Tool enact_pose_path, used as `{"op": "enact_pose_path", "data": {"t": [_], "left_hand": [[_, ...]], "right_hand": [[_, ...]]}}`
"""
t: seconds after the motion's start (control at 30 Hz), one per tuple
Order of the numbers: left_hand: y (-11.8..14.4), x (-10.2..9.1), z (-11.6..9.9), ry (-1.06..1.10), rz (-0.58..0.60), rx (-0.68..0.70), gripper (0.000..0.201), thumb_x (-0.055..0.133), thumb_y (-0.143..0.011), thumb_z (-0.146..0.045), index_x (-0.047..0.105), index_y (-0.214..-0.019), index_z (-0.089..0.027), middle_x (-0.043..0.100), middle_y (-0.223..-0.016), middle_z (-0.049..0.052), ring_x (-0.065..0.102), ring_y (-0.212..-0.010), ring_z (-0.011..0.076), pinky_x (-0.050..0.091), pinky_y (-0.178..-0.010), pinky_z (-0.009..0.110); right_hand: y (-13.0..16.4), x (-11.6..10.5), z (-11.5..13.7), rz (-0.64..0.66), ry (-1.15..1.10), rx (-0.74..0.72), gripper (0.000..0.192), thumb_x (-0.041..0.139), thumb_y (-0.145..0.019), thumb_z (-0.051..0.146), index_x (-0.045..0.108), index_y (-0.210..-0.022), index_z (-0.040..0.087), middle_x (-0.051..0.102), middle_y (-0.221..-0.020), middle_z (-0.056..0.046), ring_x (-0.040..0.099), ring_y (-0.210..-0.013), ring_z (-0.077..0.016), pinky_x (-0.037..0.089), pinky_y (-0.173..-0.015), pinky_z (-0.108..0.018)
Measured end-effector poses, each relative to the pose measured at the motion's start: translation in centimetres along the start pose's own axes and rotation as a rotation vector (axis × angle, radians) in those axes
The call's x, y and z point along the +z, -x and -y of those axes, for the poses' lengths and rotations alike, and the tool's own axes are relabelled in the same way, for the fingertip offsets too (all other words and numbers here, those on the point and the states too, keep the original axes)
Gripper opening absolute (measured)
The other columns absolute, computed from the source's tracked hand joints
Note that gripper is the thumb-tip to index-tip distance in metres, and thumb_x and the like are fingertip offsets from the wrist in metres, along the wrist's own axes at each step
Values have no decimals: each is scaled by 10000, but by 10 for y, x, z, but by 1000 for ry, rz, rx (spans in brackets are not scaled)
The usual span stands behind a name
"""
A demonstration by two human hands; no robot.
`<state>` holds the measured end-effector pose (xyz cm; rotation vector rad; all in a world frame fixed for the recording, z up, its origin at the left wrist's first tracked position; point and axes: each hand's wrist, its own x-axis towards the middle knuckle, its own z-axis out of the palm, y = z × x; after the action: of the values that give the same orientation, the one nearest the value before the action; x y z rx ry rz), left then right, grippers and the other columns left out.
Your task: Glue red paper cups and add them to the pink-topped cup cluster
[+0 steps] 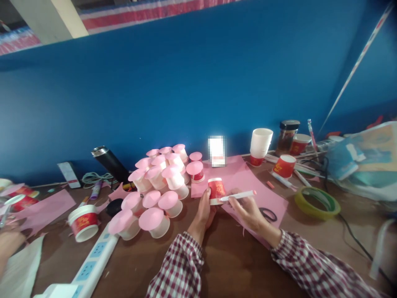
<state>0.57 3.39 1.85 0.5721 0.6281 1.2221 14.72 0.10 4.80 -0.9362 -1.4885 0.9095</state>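
A red paper cup [216, 189] with gold print and a white rim is in my left hand [203, 211], whose fingers wrap round its left side. My right hand [248, 212] grips a white marker [238, 195] with a reddish end at the right. The marker's left tip is at the cup's lower right side; whether it touches cannot be made out. Under and behind the hands lies pink paper [231, 178]. Dark scissor handles [268, 214] rest on it, beside my right wrist. To the left stand several white cups topped with pink paper discs [154, 218].
A power strip [93, 258] and a red-white cup [83, 223] are at left, near another person's hand [10, 244]. A black flask [110, 163] leans behind. On the right are stacked cups [261, 142], a yellow tape roll [316, 203] and a plastic bag [362, 165].
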Motion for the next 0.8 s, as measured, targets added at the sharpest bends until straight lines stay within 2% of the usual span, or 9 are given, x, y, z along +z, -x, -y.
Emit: {"op": "enact_pose_path", "data": {"t": [0.1, 0.2, 0.43, 0.63, 0.8], "left_hand": [[1, 2, -1, -14, -2, 2, 332, 653, -843, -464, 636, -902, -138, 693, -857, 69, 658, -863, 236, 469, -896, 390], [1, 3, -2, -25, -4, 7, 348, 658, -832, -477, 639, -902, -136, 700, -872, 80, 662, -902, 254, 475, -895, 394], [0, 1, 0, -18, -5, 8, 325, 661, -835, -465, 634, -887, -146, 696, -888, 76, 659, -903, 249, 465, -901, 389], [-1, -2, 1, -34, -23, 18, 336, 655, -836, -477, 638, -888, -145, 678, -850, 61, 644, -850, 223, 459, -873, 368], [-1, -3, 2, -24, -1, 24, 300, 665, -840, -447, 635, -891, -153, 667, -839, 43, 630, -817, 196, 464, -866, 350]], "right_hand": [[0, 0, 0, -35, -30, 18, 236, 533, -927, 338, 617, -774, 180, 582, -676, -7, 518, -613, -136, 435, -589, -260], [-1, 0, -1, -28, -43, 21, 248, 529, -937, 356, 634, -796, 181, 606, -715, -19, 541, -648, -144, 460, -620, -269], [1, -1, -8, 4, -38, 8, 236, 537, -940, 363, 637, -822, 186, 614, -749, -25, 548, -672, -150, 471, -639, -281], [0, -2, -2, 11, 26, -7, 251, 504, -944, 319, 597, -754, 185, 566, -696, -9, 511, -638, -136, 443, -621, -272], [0, -1, 0, -3, 3, -6, 230, 512, -931, 322, 588, -762, 186, 584, -708, -13, 511, -635, -134, 434, -599, -264]]}}
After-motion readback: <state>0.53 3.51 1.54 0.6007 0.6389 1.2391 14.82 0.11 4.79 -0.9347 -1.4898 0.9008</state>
